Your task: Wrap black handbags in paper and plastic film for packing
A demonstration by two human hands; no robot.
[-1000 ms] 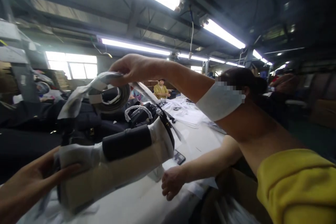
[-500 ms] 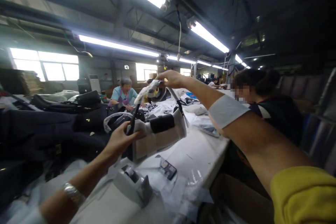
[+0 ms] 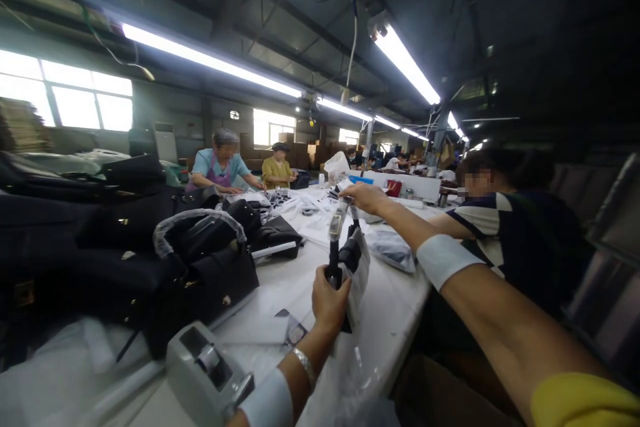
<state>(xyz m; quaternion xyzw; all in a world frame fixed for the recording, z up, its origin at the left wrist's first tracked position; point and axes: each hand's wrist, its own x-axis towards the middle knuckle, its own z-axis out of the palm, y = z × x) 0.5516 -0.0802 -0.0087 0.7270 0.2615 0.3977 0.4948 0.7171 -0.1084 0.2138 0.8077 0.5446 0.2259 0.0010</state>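
A handbag [image 3: 361, 270], partly covered in white wrapping, hangs over the table and is seen nearly end-on. My right hand [image 3: 367, 198] is closed on the top of its handle [image 3: 337, 219], which has clear wrap on it. Lower down, my left hand [image 3: 330, 299] grips the near end of the bag, where the dark strap meets the body. The bag's broad side is mostly turned out of sight. Below and left of my left hand stands a grey tape dispenser [image 3: 205, 368].
Black handbags [image 3: 215, 277] are piled along the left. A dark patterned card or phone [image 3: 296, 331] lies on the white table [image 3: 395, 293]. A plastic-wrapped packet [image 3: 387, 248] lies near the right edge. One co-worker [image 3: 495, 227] sits close on the right; others work farther back.
The handbag has swung from a broadside view to nearly end-on. My left hand has moved right with it, and my right hand is lower. The whole view has shifted slightly.
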